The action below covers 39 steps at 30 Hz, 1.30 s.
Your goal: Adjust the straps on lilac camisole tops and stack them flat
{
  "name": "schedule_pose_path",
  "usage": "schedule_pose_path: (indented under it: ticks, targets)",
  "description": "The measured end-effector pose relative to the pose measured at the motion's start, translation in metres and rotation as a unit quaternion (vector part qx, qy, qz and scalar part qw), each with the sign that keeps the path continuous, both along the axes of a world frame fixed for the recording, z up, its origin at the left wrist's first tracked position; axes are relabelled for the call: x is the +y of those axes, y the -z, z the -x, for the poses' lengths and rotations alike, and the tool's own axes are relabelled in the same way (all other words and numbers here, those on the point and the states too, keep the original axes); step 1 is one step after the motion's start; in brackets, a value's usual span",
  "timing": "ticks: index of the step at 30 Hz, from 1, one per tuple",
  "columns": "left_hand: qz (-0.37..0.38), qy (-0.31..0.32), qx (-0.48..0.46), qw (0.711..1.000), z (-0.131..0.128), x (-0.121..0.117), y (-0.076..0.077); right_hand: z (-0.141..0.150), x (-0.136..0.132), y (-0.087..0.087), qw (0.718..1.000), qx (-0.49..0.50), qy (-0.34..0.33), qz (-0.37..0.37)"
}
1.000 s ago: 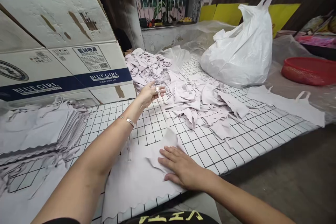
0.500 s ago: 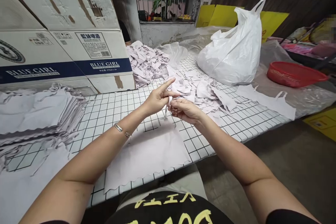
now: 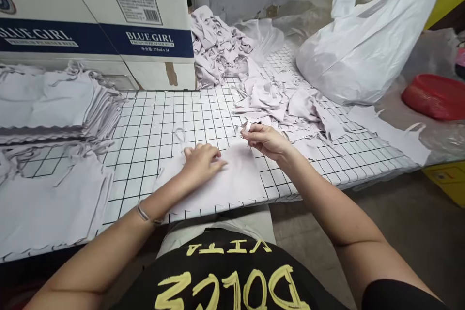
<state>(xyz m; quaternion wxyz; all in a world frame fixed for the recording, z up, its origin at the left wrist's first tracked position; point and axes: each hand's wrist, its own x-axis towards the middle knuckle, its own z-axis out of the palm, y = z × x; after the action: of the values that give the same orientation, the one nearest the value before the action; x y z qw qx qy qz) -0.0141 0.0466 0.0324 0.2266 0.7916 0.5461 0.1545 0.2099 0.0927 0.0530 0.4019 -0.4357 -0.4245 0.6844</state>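
A pale lilac fabric piece (image 3: pixel 232 184) with a scalloped lower edge lies flat near the front edge of the gridded table (image 3: pixel 160 121). My left hand (image 3: pixel 201 162) rests on its upper left part, fingers lying flat and together. My right hand (image 3: pixel 267 139) hovers at the piece's upper right corner, fingers pinched on a thin fabric strap (image 3: pixel 245 128). Another strap loop (image 3: pixel 180 135) sticks up from the piece just beyond my left hand.
A neat stack of the same pieces (image 3: pixel 54 106) sits at the left, a loose heap (image 3: pixel 276 99) lies beyond my right hand. A Blue Girl cardboard box (image 3: pixel 109 19) stands at the back left. A white plastic bag (image 3: pixel 363 48) and red basket (image 3: pixel 434 97) are at the right.
My left hand dropped from the strap down onto the fabric piece. My right hand kept its pinch on the strap. The camera tilted lower and nearer.
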Motion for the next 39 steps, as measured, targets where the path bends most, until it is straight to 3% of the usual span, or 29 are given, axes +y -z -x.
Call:
schedule_pose_path:
  ticks: [3,5,13,17,24,39]
  targets:
    - [0.023,-0.001,0.033,0.999,-0.002,-0.018,0.021,0.007,-0.001,0.01,0.999,-0.032,-0.005,-0.024]
    - [0.04,-0.008,0.034,0.999,-0.004,-0.02,0.026,0.013,-0.003,0.016,0.998,-0.056,-0.021,-0.029]
    - [0.052,-0.033,0.049,0.997,0.001,-0.02,0.016,0.027,-0.018,0.034,0.995,-0.07,-0.07,-0.031]
    - [0.082,-0.026,0.007,0.996,0.002,-0.017,0.019,0.03,-0.024,0.037,0.995,-0.082,-0.057,-0.005]
    - [0.088,-0.067,-0.12,0.987,-0.001,-0.016,0.022,0.043,-0.034,0.038,0.992,-0.088,-0.052,-0.067]
    - [0.051,-0.09,-0.15,0.983,-0.002,-0.018,0.025,0.055,-0.048,0.054,0.993,-0.087,-0.036,-0.066]
